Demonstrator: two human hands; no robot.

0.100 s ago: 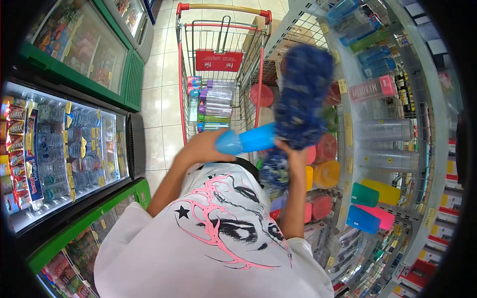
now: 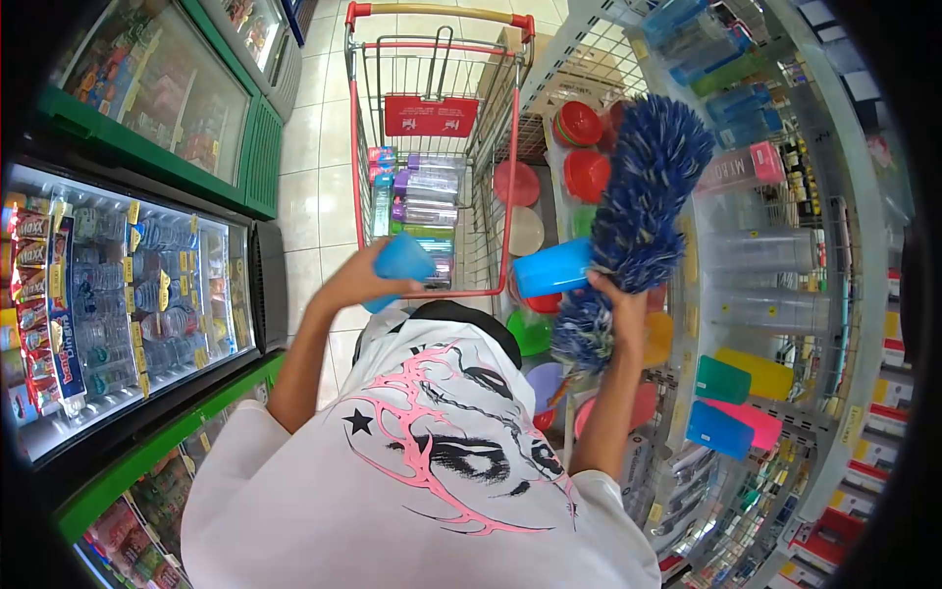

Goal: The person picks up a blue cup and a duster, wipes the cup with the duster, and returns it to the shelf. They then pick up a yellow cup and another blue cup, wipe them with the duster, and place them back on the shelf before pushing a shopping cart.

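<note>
My left hand grips a translucent blue cup beside the near end of the shopping cart. Some blue also shows below those fingers. My right hand is closed around a fluffy blue-and-white duster and the end of a solid blue cup. That cup lies sideways and points left, toward my left hand, with a gap between the two cups. Several bottles with purple and green caps lie in the cart.
Racks with clear tumblers, coloured cups and red bowls line the right side. Drink coolers and a green freezer flank the left. Tiled floor runs beside the cart.
My hands have moved apart, the left one leftward with the translucent cup, the right one rightward with the duster and solid blue cup. The two cups, end to end before, are now separated.
</note>
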